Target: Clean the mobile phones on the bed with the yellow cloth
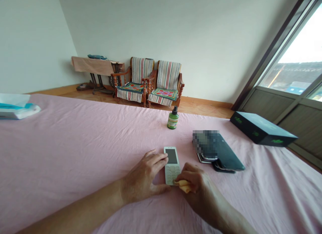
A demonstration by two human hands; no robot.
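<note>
A white keypad phone [171,168] lies face up on the pink cloth [75,143], its screen toward the far side. My left hand [148,173] rests at the phone's left edge, fingers stretched and apart, with fingertips touching the side near the screen and the thumb by the lower end. Bunched in my right hand [197,183] is a yellow cloth [184,185], pinched between closed fingers. A tip of that cloth presses on the lower right keys. Beyond the phone stands a green spray bottle [172,119] with a black top.
Right of the phone lie a dark wallet-like case [230,153] and a stacked item, partly blurred. A black box [261,128] sits at the far right, a tissue pack [18,108] at the far left. Past the edge are two wooden chairs [164,81] and a covered sewing table [93,66].
</note>
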